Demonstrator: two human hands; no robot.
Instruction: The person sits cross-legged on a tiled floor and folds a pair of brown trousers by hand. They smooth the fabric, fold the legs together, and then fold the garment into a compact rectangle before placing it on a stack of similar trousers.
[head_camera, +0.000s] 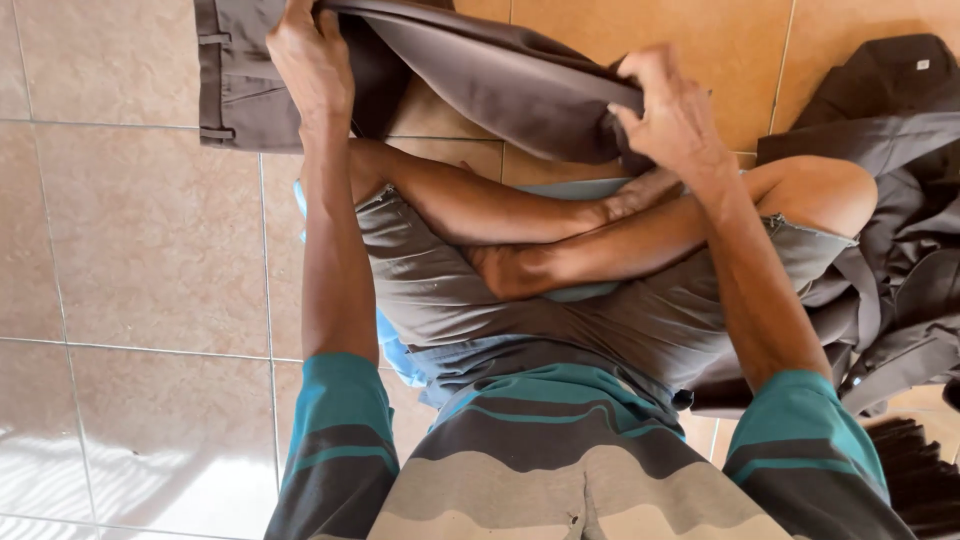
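I sit cross-legged on a tiled floor with a pair of brown trousers (500, 80) in front of my legs. My left hand (312, 60) grips the cloth near the top, next to the waistband with its belt loops (225, 90). My right hand (672, 118) pinches the fold of the same cloth on the right side. Between the two hands the fabric is lifted off the floor in a sagging fold. The far end of the trousers runs out of the top of the frame.
A heap of dark brown garments (900, 200) lies on the floor at my right, touching my knee. A blue cloth (400, 355) shows under my legs. Something dark and bristly (915, 480) sits at the bottom right. Beige floor tiles (150, 250) spread to the left.
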